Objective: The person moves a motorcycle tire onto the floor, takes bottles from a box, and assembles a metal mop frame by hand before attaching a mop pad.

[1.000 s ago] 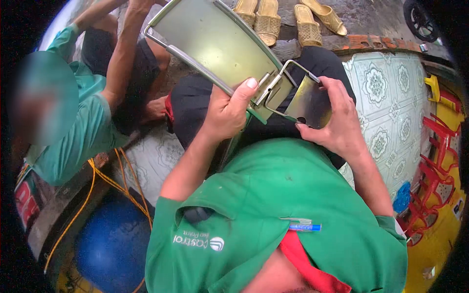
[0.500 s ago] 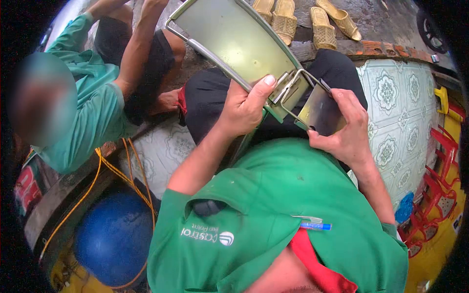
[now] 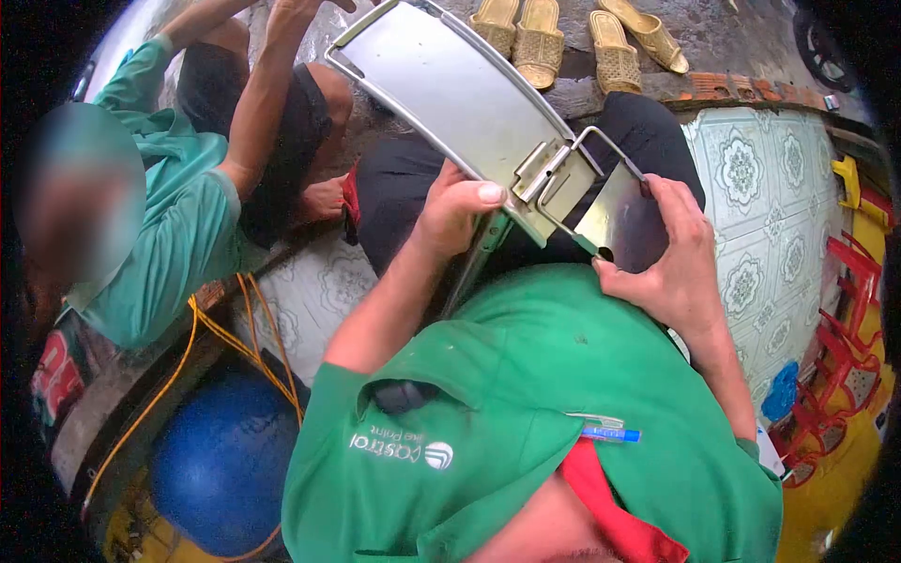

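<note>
Large metal panel sits at upper centre of frame, long axis running diagonally from upper left down to lower right. Left hand clamps its lower rail, thumb on top, likely to steady it. Right hand closed around the small hinged plate at the lower-right end, tilting it on its wire frame. Co-worker's arm upper left.

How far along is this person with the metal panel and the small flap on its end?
Already done, it seems: the small flap sits joined to the metal panel at a hinge. In hand: the left hand grips the panel's edge while the right hand holds the flap. What remains cannot be told; no tool or fastener shows.
</note>
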The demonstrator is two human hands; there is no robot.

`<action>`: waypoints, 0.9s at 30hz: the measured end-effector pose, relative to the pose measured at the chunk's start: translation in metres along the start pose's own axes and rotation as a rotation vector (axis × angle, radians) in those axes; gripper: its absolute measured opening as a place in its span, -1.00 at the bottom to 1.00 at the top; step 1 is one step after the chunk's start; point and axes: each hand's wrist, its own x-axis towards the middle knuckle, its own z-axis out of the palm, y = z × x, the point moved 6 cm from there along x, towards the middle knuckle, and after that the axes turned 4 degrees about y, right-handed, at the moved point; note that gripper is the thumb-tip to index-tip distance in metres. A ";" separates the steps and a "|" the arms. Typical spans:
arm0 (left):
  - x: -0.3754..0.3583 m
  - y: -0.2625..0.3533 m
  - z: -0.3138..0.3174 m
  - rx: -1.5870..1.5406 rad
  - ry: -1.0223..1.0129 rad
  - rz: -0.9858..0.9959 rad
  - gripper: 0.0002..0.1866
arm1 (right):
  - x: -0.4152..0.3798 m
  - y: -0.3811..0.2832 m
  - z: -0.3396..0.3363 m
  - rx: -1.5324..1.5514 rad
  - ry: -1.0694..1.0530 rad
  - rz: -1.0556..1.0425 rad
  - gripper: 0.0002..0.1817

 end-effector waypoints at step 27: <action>0.055 0.000 0.046 -0.590 -0.391 -0.291 -0.51 | 0.041 0.010 -0.001 0.706 0.044 0.041 0.19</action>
